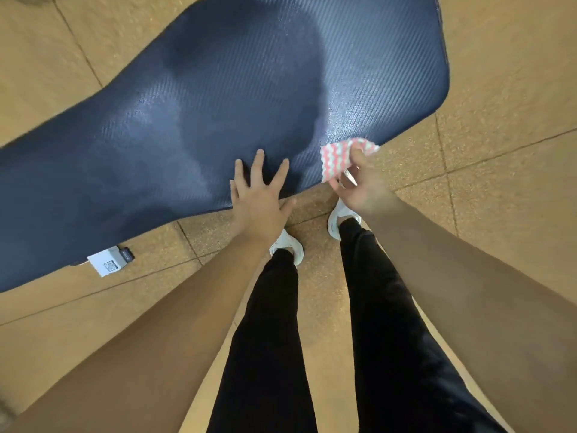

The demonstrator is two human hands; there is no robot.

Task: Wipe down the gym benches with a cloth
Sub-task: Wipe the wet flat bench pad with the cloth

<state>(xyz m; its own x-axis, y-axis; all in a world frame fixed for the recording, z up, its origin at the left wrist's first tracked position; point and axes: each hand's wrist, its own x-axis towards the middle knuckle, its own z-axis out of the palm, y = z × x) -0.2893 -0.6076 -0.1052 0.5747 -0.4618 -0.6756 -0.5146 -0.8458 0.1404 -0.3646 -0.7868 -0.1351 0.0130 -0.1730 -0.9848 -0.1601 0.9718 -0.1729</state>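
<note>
Pinching cloth [338,159] in right hand [362,189] at bench [218,104] near edge; pressing left hand [259,198], spread flat, just beside. Probably wiping leftward next, along long axis.

Readable text: none; no word, brand or number can be made out.
Only printed mark: a small square mark [109,265], dark on white, looking like a scan code.
Where it stands: on the upward face of a white block [104,263] at the near left, sticking out from under the near edge of the dark blue gym bench [218,104].
Legibility: the mark is too small and blurred to read, and no letters or digits show beside it.
</note>
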